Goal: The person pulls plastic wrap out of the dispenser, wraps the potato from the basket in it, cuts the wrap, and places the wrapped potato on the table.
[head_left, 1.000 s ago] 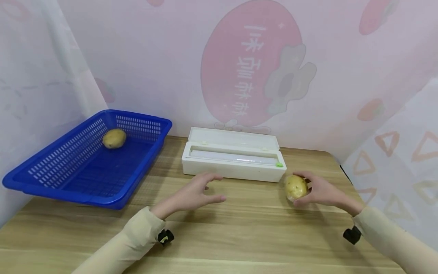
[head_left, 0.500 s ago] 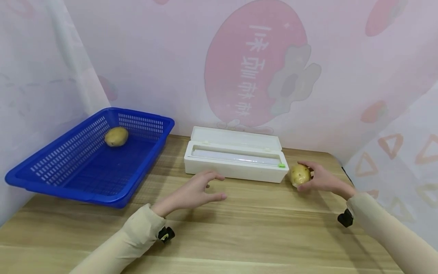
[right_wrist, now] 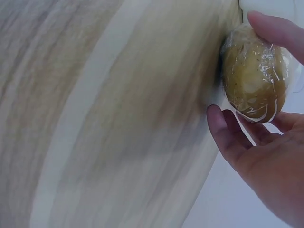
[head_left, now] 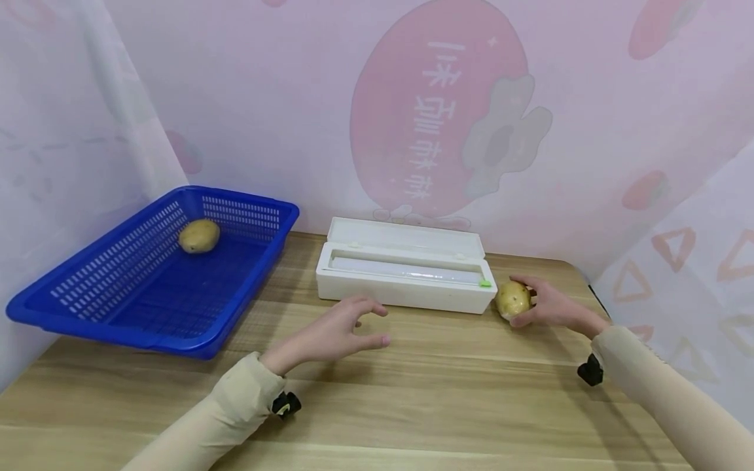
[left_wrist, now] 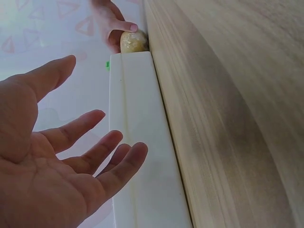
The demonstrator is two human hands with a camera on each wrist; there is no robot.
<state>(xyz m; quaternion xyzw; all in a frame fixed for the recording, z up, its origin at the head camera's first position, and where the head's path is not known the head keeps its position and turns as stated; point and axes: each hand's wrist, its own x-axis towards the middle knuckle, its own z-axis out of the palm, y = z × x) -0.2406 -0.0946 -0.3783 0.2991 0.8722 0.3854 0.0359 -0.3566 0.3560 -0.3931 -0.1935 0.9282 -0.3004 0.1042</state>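
A potato wrapped in clear film (head_left: 512,300) stands at the right end of the white box (head_left: 406,291); the right wrist view shows the film shining on the potato (right_wrist: 254,76). My right hand (head_left: 550,305) holds it between thumb and fingers from the right side. My left hand (head_left: 330,330) hovers in front of the box's left part, fingers apart and relaxed, holding nothing. In the left wrist view the left palm (left_wrist: 52,185) is beside the box (left_wrist: 142,137). The box lid (head_left: 406,238) is raised, and a roll of film (head_left: 406,269) lies inside.
A blue plastic basket (head_left: 235,320) stands on the left of the wooden table (head_left: 412,405), with another potato (head_left: 199,236) in its far part. A green slider (head_left: 485,283) sits at the box's right end. A printed pink and white curtain (head_left: 283,98) hangs behind the table.
My right hand has moved back with the wrapped potato, away from me and closer to the box's right end. My left hand has stayed nearly in place. The view has shifted slightly.
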